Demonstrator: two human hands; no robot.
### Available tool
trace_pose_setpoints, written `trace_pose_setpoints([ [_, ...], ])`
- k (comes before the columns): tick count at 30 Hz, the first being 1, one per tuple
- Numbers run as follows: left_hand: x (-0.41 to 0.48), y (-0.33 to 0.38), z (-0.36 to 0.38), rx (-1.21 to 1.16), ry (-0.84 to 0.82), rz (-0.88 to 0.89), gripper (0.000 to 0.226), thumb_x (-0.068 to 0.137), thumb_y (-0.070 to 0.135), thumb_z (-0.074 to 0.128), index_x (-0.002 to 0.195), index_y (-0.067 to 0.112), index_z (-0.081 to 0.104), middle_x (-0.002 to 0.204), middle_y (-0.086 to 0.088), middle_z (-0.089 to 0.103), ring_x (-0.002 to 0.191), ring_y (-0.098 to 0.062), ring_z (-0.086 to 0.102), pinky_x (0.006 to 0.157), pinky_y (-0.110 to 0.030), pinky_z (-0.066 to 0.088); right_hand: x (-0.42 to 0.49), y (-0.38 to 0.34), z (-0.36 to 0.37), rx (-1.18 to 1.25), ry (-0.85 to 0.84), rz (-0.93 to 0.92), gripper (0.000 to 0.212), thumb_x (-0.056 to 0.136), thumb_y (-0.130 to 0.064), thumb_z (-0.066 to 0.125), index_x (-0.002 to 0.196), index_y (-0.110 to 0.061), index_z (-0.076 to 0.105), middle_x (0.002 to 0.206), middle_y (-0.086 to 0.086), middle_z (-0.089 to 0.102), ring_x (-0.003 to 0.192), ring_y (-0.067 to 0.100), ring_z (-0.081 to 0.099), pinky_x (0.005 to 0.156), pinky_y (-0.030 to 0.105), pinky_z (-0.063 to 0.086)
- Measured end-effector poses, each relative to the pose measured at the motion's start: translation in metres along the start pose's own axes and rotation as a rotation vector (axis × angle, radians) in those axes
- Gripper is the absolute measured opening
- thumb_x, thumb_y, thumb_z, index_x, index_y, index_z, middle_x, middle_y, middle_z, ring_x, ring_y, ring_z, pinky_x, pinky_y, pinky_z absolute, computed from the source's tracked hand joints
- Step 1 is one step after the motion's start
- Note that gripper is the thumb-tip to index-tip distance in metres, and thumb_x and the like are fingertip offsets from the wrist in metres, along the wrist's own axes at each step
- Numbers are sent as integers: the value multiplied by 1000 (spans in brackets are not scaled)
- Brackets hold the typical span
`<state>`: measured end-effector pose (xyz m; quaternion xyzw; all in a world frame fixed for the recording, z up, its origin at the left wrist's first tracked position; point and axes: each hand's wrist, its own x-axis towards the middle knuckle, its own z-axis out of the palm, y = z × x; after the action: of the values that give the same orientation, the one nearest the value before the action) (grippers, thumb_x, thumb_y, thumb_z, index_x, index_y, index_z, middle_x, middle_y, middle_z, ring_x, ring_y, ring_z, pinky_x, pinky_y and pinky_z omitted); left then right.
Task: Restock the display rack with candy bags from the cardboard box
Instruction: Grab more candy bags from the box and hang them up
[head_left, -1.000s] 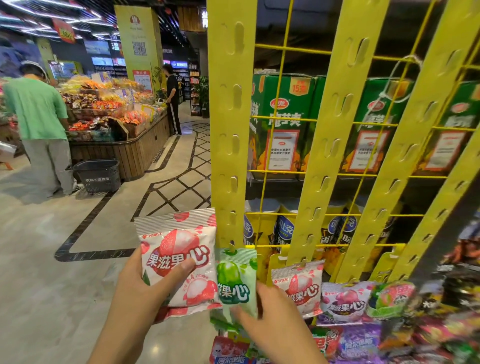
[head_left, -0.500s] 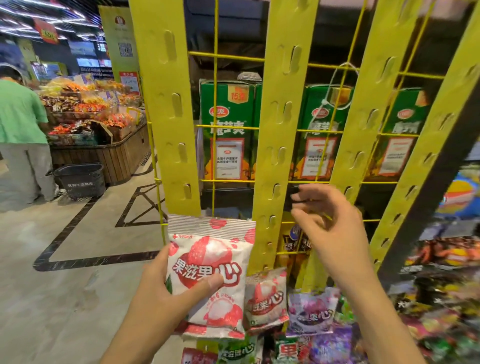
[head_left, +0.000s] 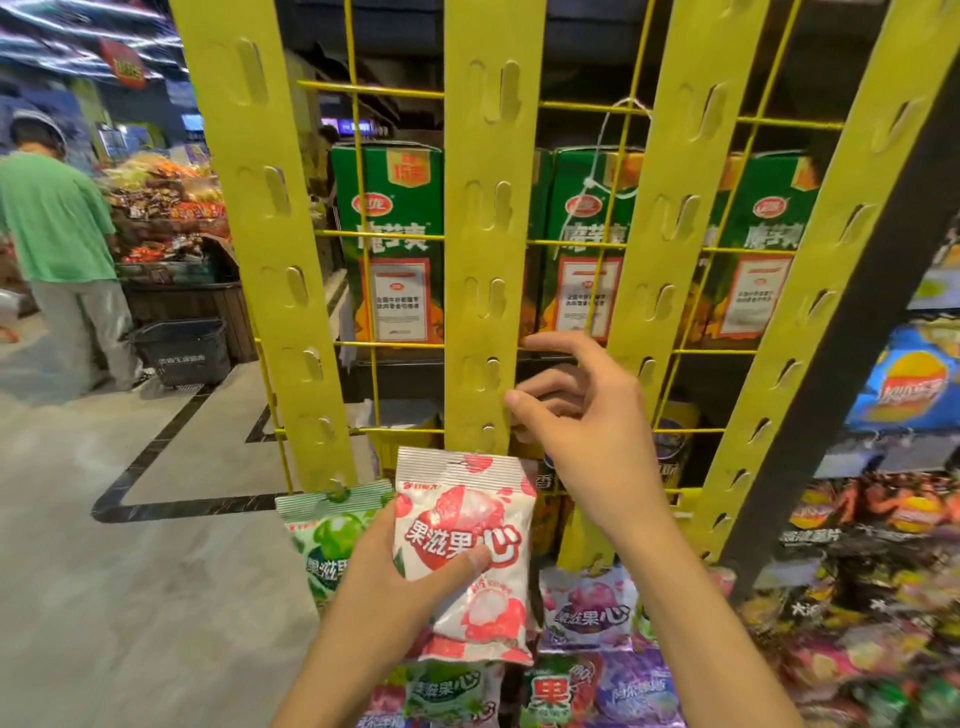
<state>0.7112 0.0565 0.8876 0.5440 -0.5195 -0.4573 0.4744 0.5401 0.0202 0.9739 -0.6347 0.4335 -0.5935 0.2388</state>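
My left hand (head_left: 395, 582) grips a white and red lychee candy bag (head_left: 470, 551), held upright just below the second yellow hanging strip (head_left: 488, 249) of the display rack. My right hand (head_left: 582, 426) is raised beside that strip's right edge, thumb and fingers loosely curled near a slot, holding nothing. A green candy bag (head_left: 327, 540) hangs at the foot of the left strip (head_left: 270, 234). Purple candy bags (head_left: 589, 608) and other flavours hang lower down. The cardboard box is out of sight.
Behind the yellow wire grid (head_left: 571, 241) stand green cartons (head_left: 395, 244). Packed snack shelves (head_left: 883, 571) fill the right side. A person in a green shirt (head_left: 52, 223) stands far left by a produce stand, with a dark shopping basket (head_left: 182, 351) on the floor.
My left hand moved the lychee bag right, under the second strip. My right hand let go of the green bag, rose to the strip's edge and shifted slightly left.
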Motion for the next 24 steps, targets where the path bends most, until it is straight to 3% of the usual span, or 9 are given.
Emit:
trace_pose_setpoints([
  [5, -3, 1, 17, 13, -45, 0, 55, 58, 41, 84, 107, 31, 62, 97, 14, 76, 83, -1, 71, 71, -18, 53, 3, 4, -3, -41, -17, -30, 27, 87, -12, 72, 105, -30, 65, 77, -3, 69, 75, 15, 69, 69, 44, 61],
  [8, -3, 0, 22, 25, -28, -17, 64, 54, 48, 83, 112, 31, 62, 98, 13, 76, 85, -1, 71, 77, -23, 53, 3, 8, -4, -69, -40, -46, 16, 88, -16, 70, 100, -27, 70, 78, -4, 69, 77, 18, 68, 67, 46, 60],
  [11, -4, -6, 24, 17, 1, -39, 60, 59, 46, 86, 112, 36, 59, 94, 19, 73, 84, 5, 68, 76, -17, 51, 4, 10, -4, -66, -58, -56, 15, 88, -17, 70, 100, -26, 70, 78, -5, 69, 78, 18, 68, 66, 45, 60],
  [15, -3, -13, 26, 48, -20, -47, 82, 50, 62, 87, 121, 31, 60, 104, 13, 74, 94, -7, 71, 90, -38, 57, 5, 9, -4, -59, -80, -65, 14, 88, -15, 69, 99, -23, 71, 78, -3, 69, 77, 19, 67, 64, 45, 60],
  [18, -4, -16, 26, 51, -12, -46, 60, 64, 43, 88, 117, 28, 62, 98, 12, 76, 88, -7, 72, 84, -34, 58, 5, 9, -4, -26, -94, -55, 13, 89, -12, 69, 100, -20, 71, 80, 2, 69, 79, 22, 67, 60, 41, 62],
  [24, -6, -25, 26, 56, 19, -66, 59, 67, 37, 87, 118, 28, 60, 98, 9, 76, 86, -7, 73, 75, -27, 59, 4, 9, -5, -14, -101, -57, 13, 90, -11, 69, 101, -18, 71, 81, 2, 69, 82, 22, 68, 58, 35, 62],
])
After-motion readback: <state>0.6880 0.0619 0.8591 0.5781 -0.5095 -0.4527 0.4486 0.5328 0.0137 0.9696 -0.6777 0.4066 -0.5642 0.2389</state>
